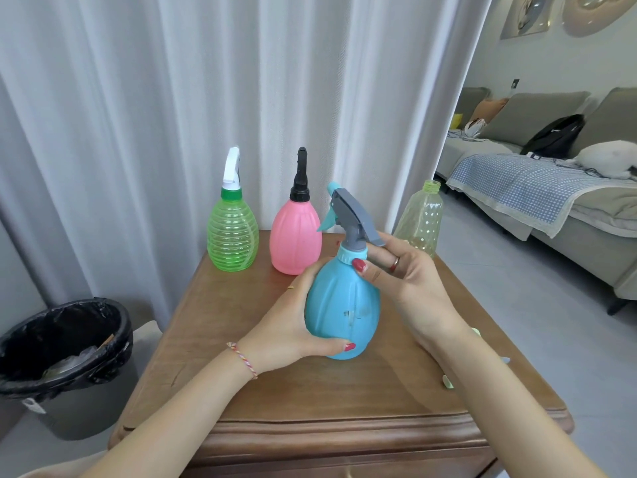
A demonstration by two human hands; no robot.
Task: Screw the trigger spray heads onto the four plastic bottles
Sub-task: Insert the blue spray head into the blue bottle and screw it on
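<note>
A: Where is the blue bottle (343, 307)?

B: Over the middle of the wooden table (344, 391), held between both hands. The left hand (293, 326) wraps its smooth, ribbed belly from the side, fingers (336, 346) clasped round it. The right hand (410, 288) pinches the blue collar under the grey trigger spray head (355, 219), thumb on the collar.

A: And beyond the fingers?

B: Past them, toward the curtain (172, 98), stand the pink bottle (295, 236) with a black spray head (300, 177) and, further left, the ridged translucent green bottle (232, 232) with a white spray head (231, 167). Behind the right hand, at the table's far right edge, is a dimpled pale yellow bottle (422, 219), its threaded neck bare.

A: Room to move?

B: Bare tabletop lies near the wrists up to the moulded front edge. A black-lined bin (65, 339) sits on the floor off the left edge; open floor and a grey sofa (551, 188) lie right.
</note>
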